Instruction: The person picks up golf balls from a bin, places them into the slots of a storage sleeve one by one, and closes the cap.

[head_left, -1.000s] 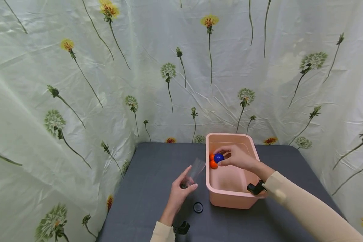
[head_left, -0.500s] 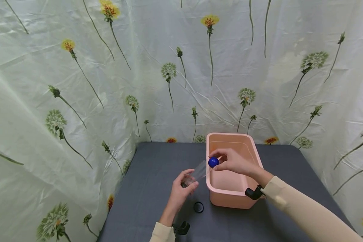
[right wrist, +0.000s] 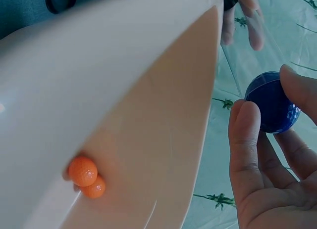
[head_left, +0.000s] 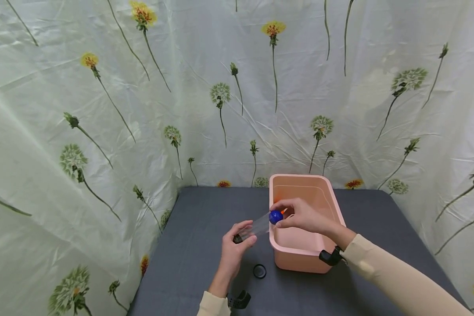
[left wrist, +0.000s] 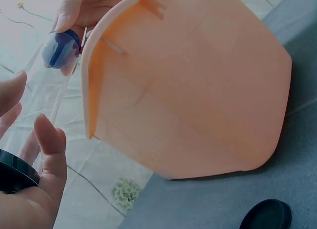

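My left hand [head_left: 234,250] grips a clear plastic tube [head_left: 257,227] by its black-capped end, the tube tilted with its mouth toward the bin. A dimpled blue golf ball [head_left: 275,217] is pinched between the thumb and fingers of my right hand [head_left: 302,215]. In the left wrist view the blue ball [left wrist: 62,50] sits at the tube's mouth, partly behind the clear wall. Both hands meet at the left rim of a pink plastic bin [head_left: 300,252]. Two orange balls [right wrist: 83,171] lie inside the bin, mostly hidden by my right hand in the head view.
A round black cap [head_left: 259,271] lies on the dark grey table [head_left: 205,210], left of the bin's near corner. Behind and beside the table hangs a pale flower-printed curtain [head_left: 197,123].
My right hand has carried the blue ball left from above the orange balls to the tube's mouth. My left hand has tilted the tube lower toward the bin.
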